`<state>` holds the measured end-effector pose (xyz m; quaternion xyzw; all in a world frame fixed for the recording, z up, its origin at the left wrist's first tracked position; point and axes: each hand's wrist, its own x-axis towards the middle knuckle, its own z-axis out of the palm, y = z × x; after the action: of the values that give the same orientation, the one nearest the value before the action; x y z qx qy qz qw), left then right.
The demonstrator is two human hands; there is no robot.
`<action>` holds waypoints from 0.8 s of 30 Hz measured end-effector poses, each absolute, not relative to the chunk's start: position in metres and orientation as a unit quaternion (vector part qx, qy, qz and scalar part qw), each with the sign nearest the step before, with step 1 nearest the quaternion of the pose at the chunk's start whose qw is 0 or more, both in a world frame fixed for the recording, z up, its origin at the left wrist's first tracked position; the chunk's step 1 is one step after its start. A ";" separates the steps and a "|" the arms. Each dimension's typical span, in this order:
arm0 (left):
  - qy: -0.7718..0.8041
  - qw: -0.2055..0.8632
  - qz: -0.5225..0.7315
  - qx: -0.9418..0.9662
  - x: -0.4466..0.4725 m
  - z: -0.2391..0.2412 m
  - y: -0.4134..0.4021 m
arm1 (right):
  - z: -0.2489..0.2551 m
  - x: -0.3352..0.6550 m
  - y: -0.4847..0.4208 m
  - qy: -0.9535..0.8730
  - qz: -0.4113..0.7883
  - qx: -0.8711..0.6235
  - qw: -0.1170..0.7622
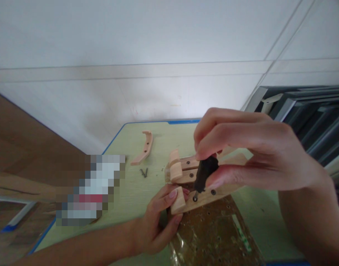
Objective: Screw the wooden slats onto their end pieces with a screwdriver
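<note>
My right hand [247,147] pinches the black handle of a small screwdriver [204,173], held upright with its tip on a screw hole in a light wooden assembly [186,173]. The assembly is made of slats with rounded end blocks and dark screws. My left hand [161,221] grips the near rounded block [178,201] of that assembly from below, fingers wrapped round it. Both hands work above a pale green table [130,144] with a blue edge.
A curved wooden piece [144,147] with holes lies at the table's far left. A small dark metal part [144,172] lies near it. A clear plastic bag [216,236] with dark contents lies under the assembly. A blurred patch [90,190] sits left. Dark metal frames [310,114] stand right.
</note>
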<state>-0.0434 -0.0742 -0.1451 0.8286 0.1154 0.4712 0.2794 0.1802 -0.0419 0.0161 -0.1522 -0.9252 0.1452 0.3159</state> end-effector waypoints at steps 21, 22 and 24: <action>0.124 0.277 0.463 0.833 -0.043 -0.141 -0.075 | 0.005 0.155 -0.054 -0.871 0.184 -0.224 0.397; 0.122 0.278 0.459 0.835 -0.043 -0.139 -0.075 | 0.004 0.152 -0.055 -0.862 0.197 -0.237 0.403; 0.128 0.262 0.453 0.842 -0.043 -0.134 -0.076 | 0.001 0.149 -0.058 -0.847 0.232 -0.247 0.410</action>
<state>-0.0426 -0.0758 -0.1338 0.8424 0.1284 0.4527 0.2624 0.1488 -0.0578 0.0014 -0.2466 -0.8470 0.2317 0.4100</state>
